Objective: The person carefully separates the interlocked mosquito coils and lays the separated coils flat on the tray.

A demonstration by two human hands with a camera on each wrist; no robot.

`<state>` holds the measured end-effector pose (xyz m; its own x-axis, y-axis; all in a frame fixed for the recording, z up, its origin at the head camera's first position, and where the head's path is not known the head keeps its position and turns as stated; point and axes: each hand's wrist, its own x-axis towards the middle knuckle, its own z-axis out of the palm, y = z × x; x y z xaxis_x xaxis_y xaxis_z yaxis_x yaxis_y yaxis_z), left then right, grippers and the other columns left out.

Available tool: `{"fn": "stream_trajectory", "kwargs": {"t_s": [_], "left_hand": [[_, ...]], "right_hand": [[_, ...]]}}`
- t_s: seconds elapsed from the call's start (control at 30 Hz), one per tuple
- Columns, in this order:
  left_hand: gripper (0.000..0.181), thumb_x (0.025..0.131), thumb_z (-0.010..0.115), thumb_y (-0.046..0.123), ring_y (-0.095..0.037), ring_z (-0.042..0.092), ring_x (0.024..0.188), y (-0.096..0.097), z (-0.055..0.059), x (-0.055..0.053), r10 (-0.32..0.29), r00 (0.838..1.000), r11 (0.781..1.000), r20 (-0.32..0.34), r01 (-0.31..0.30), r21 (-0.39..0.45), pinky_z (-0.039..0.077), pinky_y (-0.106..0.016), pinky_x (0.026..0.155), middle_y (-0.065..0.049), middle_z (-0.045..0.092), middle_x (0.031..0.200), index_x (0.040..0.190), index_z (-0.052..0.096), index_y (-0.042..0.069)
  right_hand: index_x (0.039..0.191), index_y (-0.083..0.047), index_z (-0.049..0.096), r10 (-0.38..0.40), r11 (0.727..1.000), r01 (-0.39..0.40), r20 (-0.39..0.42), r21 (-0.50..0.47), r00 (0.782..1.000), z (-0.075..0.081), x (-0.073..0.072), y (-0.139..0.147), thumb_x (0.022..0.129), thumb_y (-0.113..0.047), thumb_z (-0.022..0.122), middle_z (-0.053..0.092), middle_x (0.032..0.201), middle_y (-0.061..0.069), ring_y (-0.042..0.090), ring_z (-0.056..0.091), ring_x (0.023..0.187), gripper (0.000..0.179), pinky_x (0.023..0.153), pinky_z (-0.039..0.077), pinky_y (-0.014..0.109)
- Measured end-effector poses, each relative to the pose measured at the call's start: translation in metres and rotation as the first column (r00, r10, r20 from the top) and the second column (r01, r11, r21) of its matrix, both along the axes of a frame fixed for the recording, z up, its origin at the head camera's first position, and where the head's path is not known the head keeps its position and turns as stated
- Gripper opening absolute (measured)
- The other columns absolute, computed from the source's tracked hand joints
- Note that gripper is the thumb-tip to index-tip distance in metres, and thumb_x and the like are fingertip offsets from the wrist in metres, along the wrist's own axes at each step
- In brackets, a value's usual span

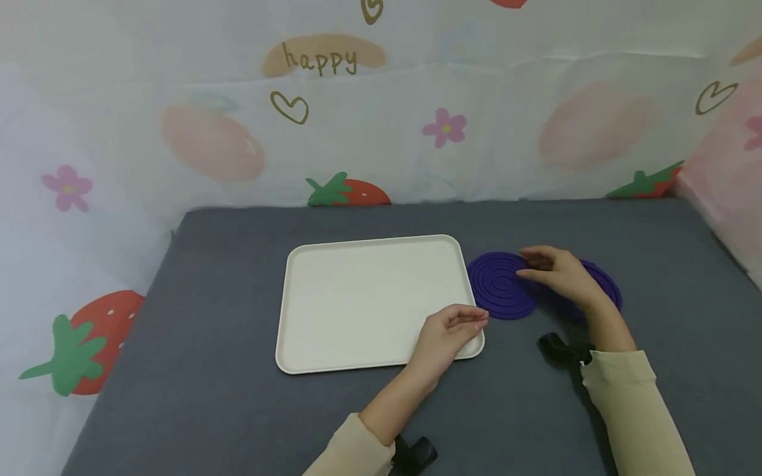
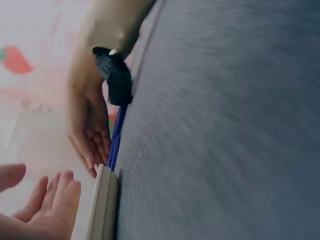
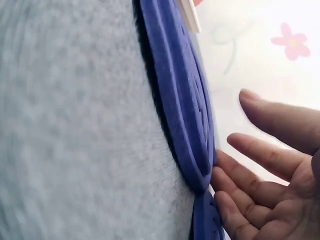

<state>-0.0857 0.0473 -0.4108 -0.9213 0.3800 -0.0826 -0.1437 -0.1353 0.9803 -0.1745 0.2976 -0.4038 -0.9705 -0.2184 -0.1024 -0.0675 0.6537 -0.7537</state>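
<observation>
A cream rectangular tray (image 1: 369,297) lies on the grey cloth. Against its right edge is a round purple-blue spiral mat (image 1: 497,291), and a second round mat (image 1: 606,281) lies to the right of that one. My left hand (image 1: 442,340) hovers over the tray's near right corner, fingers loosely extended and holding nothing. Over the meeting point of the two mats is my right hand (image 1: 562,274), thumb apart from the fingers. In the right wrist view its relaxed fingertips (image 3: 225,200) are right at the mats' edges, with nothing gripped.
The grey cloth (image 1: 190,317) covers the table. A patterned white curtain (image 1: 381,139) rises behind its far edge and along the left side, with a pink one (image 1: 729,172) at the right. Black wrist straps with cameras (image 1: 562,350) sit under my sleeves.
</observation>
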Motion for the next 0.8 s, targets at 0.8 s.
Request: {"fn": "stream_trajectory", "kwargs": {"t_s": [0.8], "left_hand": [[0.029, 0.093, 0.054, 0.006, -0.027, 0.058, 0.112, 0.011, -0.018, -0.008, 0.062, 0.995, 0.995, 0.073, -0.068, 0.078, 0.047, -0.025, 0.093, -0.019, 0.06, 0.12, 0.118, 0.058, -0.008]], "right_hand": [[0.127, 0.007, 0.051, -0.086, 0.931, 0.117, 0.103, -0.345, 0.991, 0.0, 0.006, 0.001, 0.093, -0.016, 0.062, 0.067, 0.083, -0.01, 0.008, 0.062, 0.074, 0.042, 0.066, 0.052, 0.02]]}}
